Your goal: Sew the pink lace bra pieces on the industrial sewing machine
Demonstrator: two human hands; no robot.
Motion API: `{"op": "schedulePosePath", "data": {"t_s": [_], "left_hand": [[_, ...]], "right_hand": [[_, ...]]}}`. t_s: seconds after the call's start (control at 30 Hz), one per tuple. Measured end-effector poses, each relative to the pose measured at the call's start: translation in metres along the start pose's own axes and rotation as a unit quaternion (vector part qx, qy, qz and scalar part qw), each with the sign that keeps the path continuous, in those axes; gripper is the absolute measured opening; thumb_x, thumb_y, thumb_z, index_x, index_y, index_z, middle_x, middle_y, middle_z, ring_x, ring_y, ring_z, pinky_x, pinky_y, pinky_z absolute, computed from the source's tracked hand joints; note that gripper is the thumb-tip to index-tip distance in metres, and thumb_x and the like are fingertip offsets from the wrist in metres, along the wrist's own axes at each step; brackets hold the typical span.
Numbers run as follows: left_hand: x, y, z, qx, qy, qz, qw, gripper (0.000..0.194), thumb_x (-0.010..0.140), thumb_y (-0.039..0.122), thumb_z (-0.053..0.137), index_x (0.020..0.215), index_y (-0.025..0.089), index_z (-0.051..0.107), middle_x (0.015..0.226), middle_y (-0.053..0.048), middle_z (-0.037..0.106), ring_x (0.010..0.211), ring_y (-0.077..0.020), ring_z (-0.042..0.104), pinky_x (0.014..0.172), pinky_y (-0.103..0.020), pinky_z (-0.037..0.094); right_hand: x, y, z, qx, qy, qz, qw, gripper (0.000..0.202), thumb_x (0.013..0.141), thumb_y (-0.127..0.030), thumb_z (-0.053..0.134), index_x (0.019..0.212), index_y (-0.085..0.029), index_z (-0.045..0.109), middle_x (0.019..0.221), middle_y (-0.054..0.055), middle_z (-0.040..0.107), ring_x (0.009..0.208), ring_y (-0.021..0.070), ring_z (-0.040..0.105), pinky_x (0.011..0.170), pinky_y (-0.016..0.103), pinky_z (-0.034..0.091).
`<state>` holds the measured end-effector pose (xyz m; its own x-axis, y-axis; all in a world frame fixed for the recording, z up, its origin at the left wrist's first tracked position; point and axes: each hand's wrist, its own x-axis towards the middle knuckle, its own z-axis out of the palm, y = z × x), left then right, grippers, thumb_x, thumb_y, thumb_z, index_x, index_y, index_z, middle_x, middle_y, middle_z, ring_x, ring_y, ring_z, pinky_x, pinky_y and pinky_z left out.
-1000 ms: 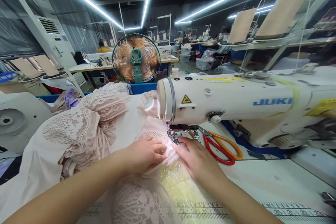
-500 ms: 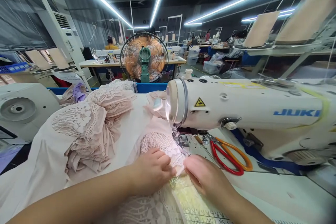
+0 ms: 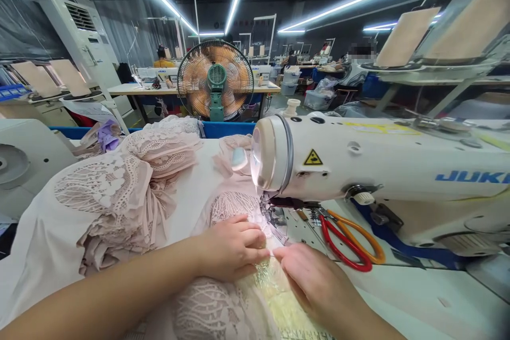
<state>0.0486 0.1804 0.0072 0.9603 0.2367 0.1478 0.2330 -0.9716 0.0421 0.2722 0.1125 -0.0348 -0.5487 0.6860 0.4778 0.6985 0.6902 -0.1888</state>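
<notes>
Where the left grip (image 3: 237, 247) lies palm down, loosely opened with fingers bent on the cloth, it presses rather than clasps; the right grip (image 3: 313, 273), at about four o'clock from it, has thumb and forefinger close together at the cloth's near edge, though I cannot tell whether they pinch it. Beneath and just ahead of the left fingers, at twelve o'clock, is the pale pink fabric piece with an openwork lace panel (image 3: 233, 206), running beside the shiny metal presser foot (image 3: 266, 207). It looks light, limp and likely to slide or pucker; the open lace could snag or stretch, so a flat palm on the panel and fingertips on its denser edge seem the kindest hold. Toward six o'clock a pale yellow, glossy patch (image 3: 285, 303) covers part of the white tabletop (image 3: 406, 287). The white, round-nosed sewing machine (image 3: 319, 154) stands at two o'clock, with red-and-orange-handled metal scissors (image 3: 358, 265) nearer three. A gathered heap of pale pink lace-trimmed cloth (image 3: 115, 186) sits at ten, and beyond the tabletop, near twelve, stands a round, wire-caged fan with a green motor (image 3: 216, 77).
</notes>
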Motion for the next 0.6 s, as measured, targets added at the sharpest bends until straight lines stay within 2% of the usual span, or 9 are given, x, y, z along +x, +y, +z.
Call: {"op": "schedulePosePath", "data": {"t_s": [0.1,0.23,0.33,0.4,0.47,0.6], "left_hand": [[0.003,-0.007,0.000,0.011,0.006,-0.001,1.000,0.030,0.092,0.029,0.042,0.114,0.019,0.059,0.111,-0.009,0.061,0.104,-0.0224,0.053,0.096,-0.041,0.036],[0.006,-0.020,0.002,0.030,0.012,0.006,0.999,0.028,0.090,0.020,0.044,0.112,0.020,0.062,0.109,-0.009,0.063,0.097,-0.0206,0.056,0.091,-0.038,0.040],[0.005,-0.032,0.005,0.030,0.013,0.016,0.999,0.033,0.084,0.015,0.049,0.113,0.021,0.062,0.116,-0.008,0.062,0.101,-0.0215,0.056,0.094,-0.040,0.038],[0.005,-0.039,0.007,0.029,0.011,0.013,0.999,0.033,0.084,0.015,0.049,0.113,0.022,0.062,0.118,-0.008,0.062,0.103,-0.0221,0.056,0.096,-0.041,0.038],[0.006,-0.046,0.008,0.030,0.007,0.013,0.999,0.034,0.083,0.015,0.050,0.113,0.021,0.063,0.120,-0.007,0.062,0.102,-0.0229,0.057,0.097,-0.042,0.037],[0.010,-0.056,0.006,0.042,-0.015,0.018,0.999,0.036,0.079,0.013,0.053,0.113,0.019,0.063,0.121,-0.009,0.061,0.103,-0.0246,0.058,0.099,-0.043,0.036]], "right_hand": [[0.005,0.000,-0.001,-0.023,-0.001,-0.002,1.000,0.022,0.083,-0.007,0.039,0.089,-0.019,0.056,0.095,0.004,0.069,0.078,0.0185,0.059,0.068,0.030,0.047],[0.010,0.001,-0.003,-0.046,-0.047,0.023,0.998,0.024,0.084,-0.014,0.038,0.092,-0.020,0.059,0.115,0.004,0.067,0.088,0.0195,0.066,0.066,0.029,0.051],[0.017,-0.003,-0.008,-0.100,-0.139,0.056,0.984,0.022,0.084,-0.018,0.039,0.090,-0.023,0.060,0.130,-0.003,0.058,0.073,0.0190,0.068,0.054,0.031,0.050],[0.025,-0.008,-0.013,-0.146,-0.221,0.073,0.961,0.020,0.083,-0.019,0.041,0.089,-0.024,0.059,0.138,-0.006,0.048,0.059,0.0179,0.066,0.046,0.033,0.045],[0.036,-0.014,-0.018,-0.179,-0.286,0.083,0.938,0.019,0.085,-0.021,0.041,0.087,-0.024,0.059,0.143,-0.005,0.039,0.051,0.0172,0.063,0.041,0.034,0.040],[0.053,-0.023,-0.024,-0.206,-0.336,0.107,0.913,0.024,0.090,-0.024,0.036,0.091,-0.022,0.060,0.146,0.002,0.034,0.052,0.0189,0.064,0.039,0.034,0.030]]}}
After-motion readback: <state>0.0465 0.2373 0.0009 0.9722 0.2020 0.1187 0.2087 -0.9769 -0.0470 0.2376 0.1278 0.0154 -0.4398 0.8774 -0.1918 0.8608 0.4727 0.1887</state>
